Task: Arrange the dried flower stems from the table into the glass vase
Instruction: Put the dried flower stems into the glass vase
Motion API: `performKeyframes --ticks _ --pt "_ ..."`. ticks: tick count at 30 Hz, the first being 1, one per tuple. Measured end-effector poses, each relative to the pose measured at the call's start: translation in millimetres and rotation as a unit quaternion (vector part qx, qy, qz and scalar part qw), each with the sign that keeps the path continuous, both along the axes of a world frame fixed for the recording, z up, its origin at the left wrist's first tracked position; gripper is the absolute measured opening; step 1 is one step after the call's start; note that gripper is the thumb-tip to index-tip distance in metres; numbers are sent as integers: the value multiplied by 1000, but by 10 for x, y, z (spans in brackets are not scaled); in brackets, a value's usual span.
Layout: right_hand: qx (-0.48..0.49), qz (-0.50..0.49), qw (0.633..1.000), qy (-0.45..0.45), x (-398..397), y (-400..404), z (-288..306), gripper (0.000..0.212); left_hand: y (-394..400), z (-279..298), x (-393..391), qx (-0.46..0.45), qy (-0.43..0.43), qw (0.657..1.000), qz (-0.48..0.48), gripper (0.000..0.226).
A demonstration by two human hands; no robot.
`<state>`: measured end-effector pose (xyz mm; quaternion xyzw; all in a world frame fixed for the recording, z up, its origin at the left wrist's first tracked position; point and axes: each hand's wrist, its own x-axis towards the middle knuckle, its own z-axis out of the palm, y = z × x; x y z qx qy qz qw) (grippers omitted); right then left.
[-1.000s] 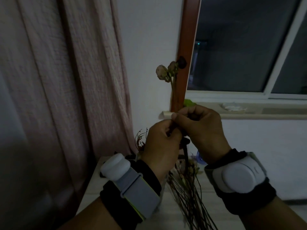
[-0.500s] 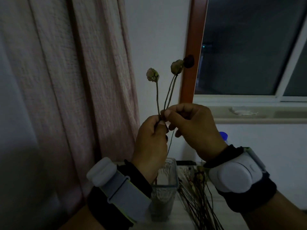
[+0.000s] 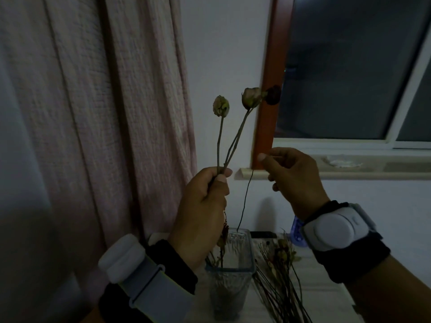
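- Above the glass vase (image 3: 229,271), the two hands have drawn apart since half a second ago, when they met on one bunch of stems.
- Left hand (image 3: 200,206) is raised upright, wrist band toward the camera, its grip curled round the dried flower stems (image 3: 225,145); three withered heads stand above it, the darkest against the brown window frame (image 3: 268,89).
- Lower ends of those stems hang below the fist into the vase mouth.
- Right hand (image 3: 293,176) has moved out to the right; its thumb and forefinger pinch a thin dark strand (image 3: 245,199) that hangs down to just over the vase rim. Whether the tip touches the glass cannot be told.
- More loose dried stems (image 3: 279,283) lie on the pale worktop (image 3: 326,297) just right of the vase.
- Pink curtain (image 3: 93,113) hangs at left.
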<state>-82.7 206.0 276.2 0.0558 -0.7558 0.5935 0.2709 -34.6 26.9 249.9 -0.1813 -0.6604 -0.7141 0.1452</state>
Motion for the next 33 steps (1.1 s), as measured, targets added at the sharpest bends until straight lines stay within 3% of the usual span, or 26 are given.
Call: performKeyframes --ticks 3,6,11,19,26,33 --pt "43 18 999 -16 -74 -54 -12 42 -12 -4 -6 -4 -3 1000 -5 22" --pt "56 8 998 -11 -142 -124 -6 36 -37 -11 -36 -15 -1 1000 7 22" --pt "23 9 1000 12 -204 -190 3 11 -73 10 -83 -17 3 1000 17 23" --pt "-24 25 999 22 -126 -131 190 18 -156 147 -105 34 -10 998 46 23" --pt "19 46 997 59 59 -55 263 14 -309 166 -157 99 -27 994 49 23" --pt "117 84 989 41 207 -67 -87 17 -467 22 -198 122 -71 986 91 26"
